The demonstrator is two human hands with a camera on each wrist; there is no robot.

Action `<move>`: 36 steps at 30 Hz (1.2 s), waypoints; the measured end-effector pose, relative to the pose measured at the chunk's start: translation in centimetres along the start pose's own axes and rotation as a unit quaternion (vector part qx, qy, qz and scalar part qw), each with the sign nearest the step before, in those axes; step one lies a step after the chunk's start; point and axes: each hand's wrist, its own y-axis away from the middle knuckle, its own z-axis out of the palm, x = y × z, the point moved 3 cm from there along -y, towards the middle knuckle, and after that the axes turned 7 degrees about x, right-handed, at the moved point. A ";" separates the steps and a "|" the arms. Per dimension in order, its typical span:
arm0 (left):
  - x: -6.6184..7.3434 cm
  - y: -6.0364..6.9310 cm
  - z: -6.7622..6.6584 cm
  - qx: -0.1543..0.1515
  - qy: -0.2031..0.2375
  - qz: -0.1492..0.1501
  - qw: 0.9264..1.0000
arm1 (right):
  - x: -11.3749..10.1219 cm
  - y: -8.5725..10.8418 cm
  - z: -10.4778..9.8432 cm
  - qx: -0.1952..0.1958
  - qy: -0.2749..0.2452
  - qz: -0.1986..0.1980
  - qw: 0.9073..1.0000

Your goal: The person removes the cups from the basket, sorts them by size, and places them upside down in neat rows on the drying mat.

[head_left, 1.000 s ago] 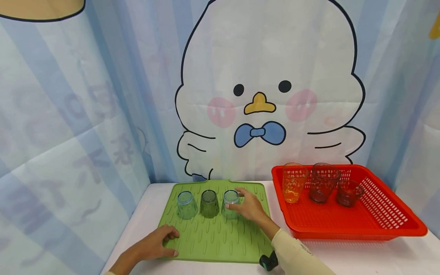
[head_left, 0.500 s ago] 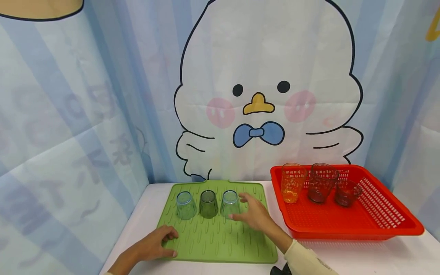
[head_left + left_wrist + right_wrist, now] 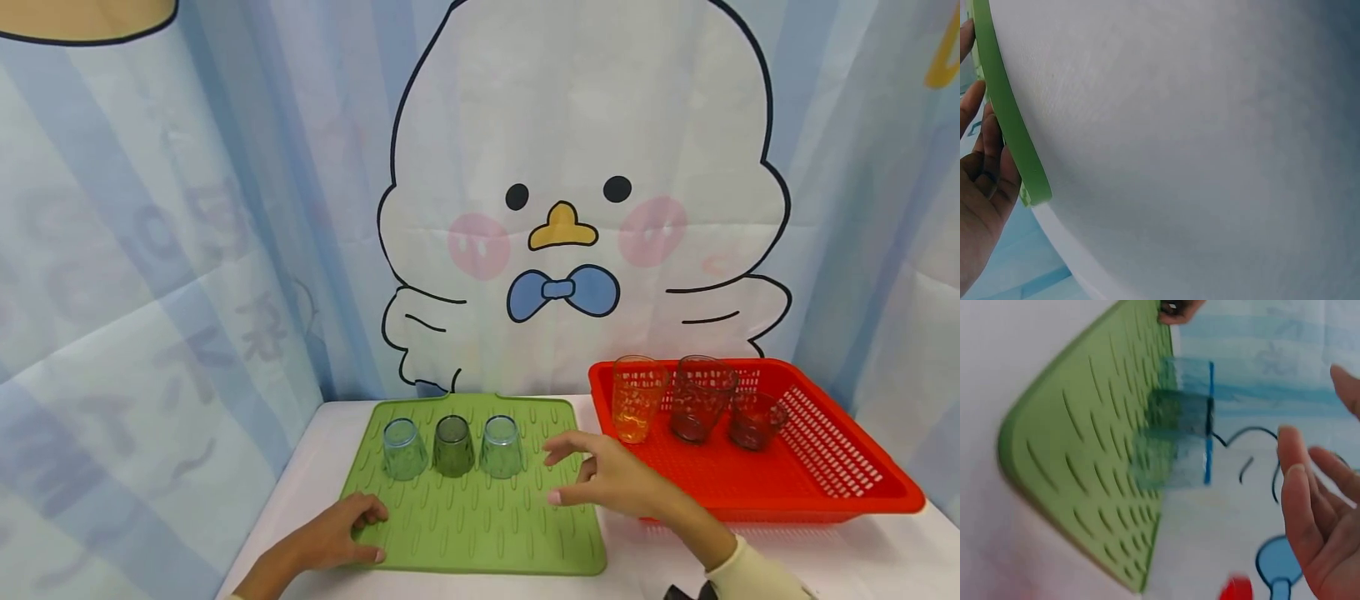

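Right hand (image 3: 617, 477) hovers near 3 glasses (image 3: 453, 450) on green mat (image 3: 480, 535)

Wears a long cream sleeve (image 3: 757, 575) on the right forearm (image 3: 693, 525), to the right of the green mat (image 3: 480, 533) and nearer than it. Ends short of the wrist in a plain, smooth-edged cuff, leaving the right grip (image 3: 618, 475) ungloved. Shows a small black item (image 3: 707, 591) beside that cuff, nearer than the mat; too cropped for a clear shape. Reveals only a sliver of pale left sleeve (image 3: 236, 597), left of the mat and nearer. Wears no glove on the left grip (image 3: 337, 531) either, at the mat's left edge.
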 end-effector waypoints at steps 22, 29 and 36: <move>0.1 -0.1 -0.1 -0.007 -0.001 0.001 1.000 | 4.8 3.6 -17.8 0.118 0.098 -0.019 0.988; 0.4 -0.1 -0.2 -0.005 0.002 0.006 1.000 | 7.9 3.4 -22.1 0.155 0.156 0.017 0.975; 0.3 -0.2 -0.1 -0.006 -0.004 0.008 1.000 | 10.4 3.5 -24.9 0.169 0.213 0.064 0.960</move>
